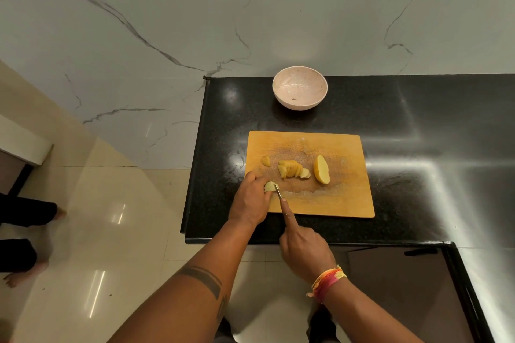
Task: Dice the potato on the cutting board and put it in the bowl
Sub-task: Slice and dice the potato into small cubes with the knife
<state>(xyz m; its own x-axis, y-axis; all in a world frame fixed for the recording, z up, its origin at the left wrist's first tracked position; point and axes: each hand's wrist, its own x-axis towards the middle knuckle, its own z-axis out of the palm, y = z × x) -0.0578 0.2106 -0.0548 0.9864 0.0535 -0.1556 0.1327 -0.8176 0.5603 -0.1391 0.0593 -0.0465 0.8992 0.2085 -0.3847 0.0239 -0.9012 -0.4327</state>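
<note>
Wooden and pale orange, the cutting board point(334, 203) lies flat on a black speckled countertop point(418, 125), its long sides running left to right. Near the board's front left corner the left hand point(252, 200) is curled over a small potato piece point(269, 186), fingers bent down around it and pinning it to the wood. The right hand point(302, 250) is closed around the handle of a knife point(282, 202), index finger stretched along the top; the blade point(278, 191) points away from the person and meets the held piece at its right edge. How deep the blade sits in the potato is hard to judge, since the fingers hide most of the cut.

Further back on the board, a fan of potato slices point(291, 169) leans together near the middle. Just to its right stands a larger potato wedge point(322, 170), cut face turned toward the slices. A lone small piece point(265, 160) lies off to the left of the fan, apart from it.

Beyond the board, close to the marble-patterned wall point(167, 36), sits a pinkish bowl point(299, 88), upright, with no potato in it. It stands well apart from the board's far edge.

A coloured thread band point(327, 282) wraps the right wrist, and a dark tattoo band point(203, 277) crosses the left forearm. At the far left, bare feet point(22, 276) of another person stand on the glossy cream floor tiles point(111, 231).
</note>
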